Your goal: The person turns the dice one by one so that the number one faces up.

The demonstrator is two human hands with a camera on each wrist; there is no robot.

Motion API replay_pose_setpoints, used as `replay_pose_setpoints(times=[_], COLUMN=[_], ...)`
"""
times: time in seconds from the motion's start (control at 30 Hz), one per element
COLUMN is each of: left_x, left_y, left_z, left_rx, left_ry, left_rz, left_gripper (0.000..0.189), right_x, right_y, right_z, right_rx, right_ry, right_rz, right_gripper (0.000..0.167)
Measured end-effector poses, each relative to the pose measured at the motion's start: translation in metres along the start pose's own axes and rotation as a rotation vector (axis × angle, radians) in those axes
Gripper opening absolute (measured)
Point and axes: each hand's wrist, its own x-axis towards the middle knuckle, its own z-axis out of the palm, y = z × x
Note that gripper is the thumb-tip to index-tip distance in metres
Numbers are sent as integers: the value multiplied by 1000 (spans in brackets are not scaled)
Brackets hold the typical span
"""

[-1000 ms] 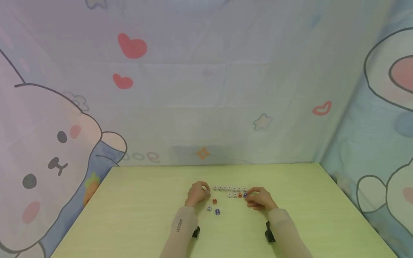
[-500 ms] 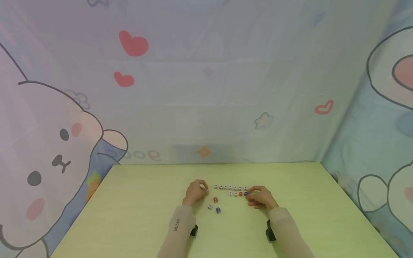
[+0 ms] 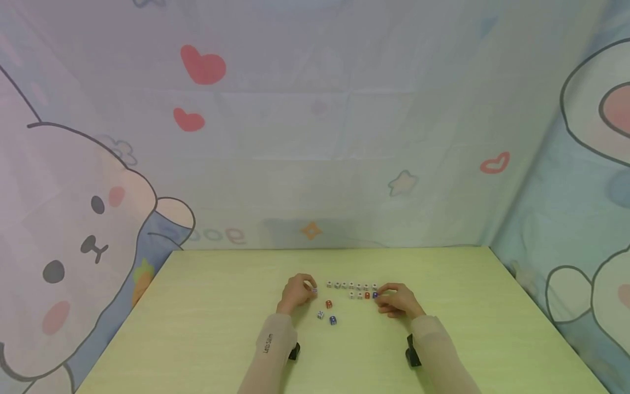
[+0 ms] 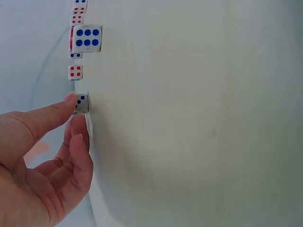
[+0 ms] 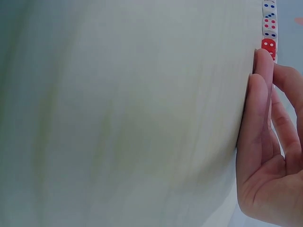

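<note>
My left hand (image 3: 297,291) pinches a white die (image 4: 82,103) between its fingertips, just left of a row of white dice (image 3: 351,285). In the left wrist view, that die shows blue dots. A shorter row in front of it has two white dice (image 3: 356,296), a red die (image 3: 367,295) and a blue die (image 3: 375,295) at its right end. The fingertips of my right hand (image 3: 401,301) hold the blue die from the right; in the right wrist view the fingers hide it. Nearer me lie a loose red die (image 3: 328,304), white die (image 3: 320,314) and blue die (image 3: 333,320).
The dice are on a pale yellow-green table (image 3: 221,317). Behind it hangs a printed cloth (image 3: 315,137) with hearts and cartoon animals, which also covers both sides. A dark device is strapped at each wrist.
My left hand has shifted slightly left, away from the end of the back row, with the white die in its fingertips. The right hand stays at the blue die. The head view has tilted slightly.
</note>
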Motion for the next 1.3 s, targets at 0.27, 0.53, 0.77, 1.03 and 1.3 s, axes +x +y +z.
replay_pose_setpoints(times=[0.27,0.53,0.77,1.03,1.3], left_x=[2,6,5,5,3], left_y=[-1,-3,-3,-2,0], left_z=[0,3,6,2,2], left_rx=[5,110,163,108,98], left_ry=[-29,-91,-80,-101,-92], left_rz=[13,40,57,49,61], left_gripper=[13,22,15,12,9], right_x=[0,-2,-3,1,-2], right_y=[2,-1,-3,1,-1], right_z=[-4,-4,0,-1,-1], right_rx=[-5,14,-11,3,-1], right_ry=[-38,-29,2,-12,-13], right_rz=[-37,-6,3,-14,-16], right_gripper=[31,28,28,29,29])
